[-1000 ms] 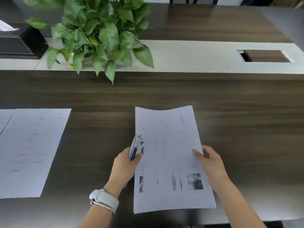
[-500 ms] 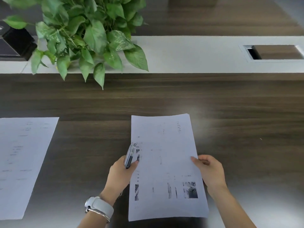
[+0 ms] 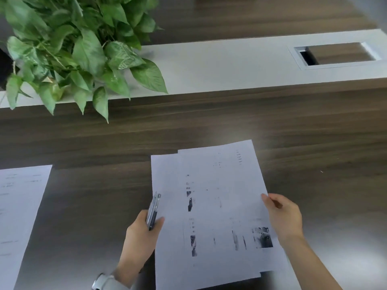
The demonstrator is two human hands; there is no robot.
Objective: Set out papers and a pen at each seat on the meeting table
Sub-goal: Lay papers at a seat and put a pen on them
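Note:
A small stack of printed papers [image 3: 211, 206] is held over the dark wood meeting table [image 3: 230, 122], and its top sheet is slid to the right of the sheet beneath. My left hand [image 3: 142, 233] grips the stack's left edge together with several pens [image 3: 153, 210] that point away from me. My right hand [image 3: 282, 216] pinches the right edge of the top sheet. Another printed sheet [image 3: 18, 216] lies flat on the table at the far left.
A leafy green potted plant [image 3: 79, 49] stands on the table's light centre strip [image 3: 219, 65] at the back left. A rectangular cable opening [image 3: 335, 55] sits in that strip at the back right. A black box is partly visible at the left edge.
The top sheet has shifted to the right off the sheet below, carried by my right hand. The view has tilted and moved right, so the left sheet is nearer the frame edge.

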